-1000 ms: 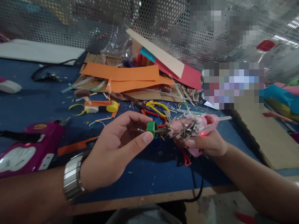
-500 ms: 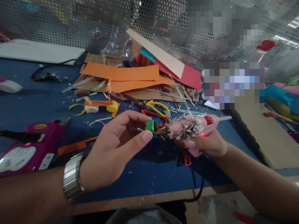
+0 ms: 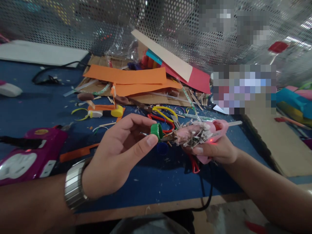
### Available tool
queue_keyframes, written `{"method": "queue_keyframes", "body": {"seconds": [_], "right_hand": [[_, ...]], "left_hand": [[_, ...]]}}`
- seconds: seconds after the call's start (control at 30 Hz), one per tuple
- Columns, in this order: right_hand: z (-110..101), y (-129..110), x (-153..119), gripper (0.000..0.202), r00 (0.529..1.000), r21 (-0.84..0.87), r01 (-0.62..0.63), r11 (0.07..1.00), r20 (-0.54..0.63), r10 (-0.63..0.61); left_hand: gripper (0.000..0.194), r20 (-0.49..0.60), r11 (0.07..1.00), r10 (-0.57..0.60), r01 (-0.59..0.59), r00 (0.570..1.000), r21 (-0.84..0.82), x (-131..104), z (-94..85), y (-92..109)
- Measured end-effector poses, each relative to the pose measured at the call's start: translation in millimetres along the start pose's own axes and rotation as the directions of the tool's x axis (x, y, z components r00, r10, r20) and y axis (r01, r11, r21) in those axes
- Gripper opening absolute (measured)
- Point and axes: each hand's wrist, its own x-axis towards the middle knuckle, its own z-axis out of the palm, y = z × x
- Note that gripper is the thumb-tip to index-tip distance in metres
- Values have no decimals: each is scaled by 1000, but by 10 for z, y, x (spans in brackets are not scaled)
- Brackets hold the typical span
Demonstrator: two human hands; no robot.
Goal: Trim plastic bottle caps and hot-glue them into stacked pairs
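Green cap (image 3: 156,131) sits pinched between the left hand's (image 3: 117,156) thumb and fingers. Facing it, the right hand (image 3: 214,150) wraps round a pink glue gun (image 3: 195,133), its nozzle at the cap's open side.

L hand (image 3: 110,159) w/ fingers (image 3: 145,121) pinched; R hand (image 3: 218,150) curled, gripping.

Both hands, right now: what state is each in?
Left hand: fingers closed on green cap.
Right hand: closed around pink glue gun.
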Motion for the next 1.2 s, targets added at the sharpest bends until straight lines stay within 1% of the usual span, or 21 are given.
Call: {"method": "queue_keyframes", "body": {"seconds": [0.17,0.4,0.5,0.6,0.67,0.73,0.8,0.87,1.0,1.1,1.2], "right_hand": [[3,16,1,24,1000,12,9,1000,6,-9],[14,-11,15,26,1000,-26,-12,1000,-5,12],[-7,-8,15,24,1000,1,3,1000,23,-3],[-44,29,6,32,997,18,31,999,75,-32],[-69,75,-8,36,994,34,53,998,89,-56],[-92,125,-28,39,996,66,52,996,62,-56],[-113,170,-49,44,999,81,28,996,20,-30],[-136,202,-65,48,1000,60,2,998,-5,-1],[-162,229,-66,46,1000,22,-20,1000,-8,20],[-144,223,-46,51,1000,54,4,999,-8,-3],[-110,203,-28,50,1000,84,-1,996,-19,3]], "left_hand": [[23,6,1000,-3,3,1000,-1,-9,-10,-10],[26,-2,1000,-7,7,1000,-4,-18,-26,-14],[28,-29,1000,-7,7,1000,-6,-25,-34,-2],[25,-55,1000,13,-13,998,0,-25,-36,9],[23,-66,1000,28,-27,997,11,-20,-32,9],[24,-78,998,51,-49,996,27,-9,-25,5],[28,-85,997,78,-76,993,27,5,-17,-2],[29,-77,996,92,-91,993,19,17,-13,-6],[27,-63,998,62,-64,996,-26,23,-20,-10],[27,-71,996,47,-52,996,-76,20,-34,-19],[25,-59,994,42,-48,997,-99,26,-43,-35]]}}
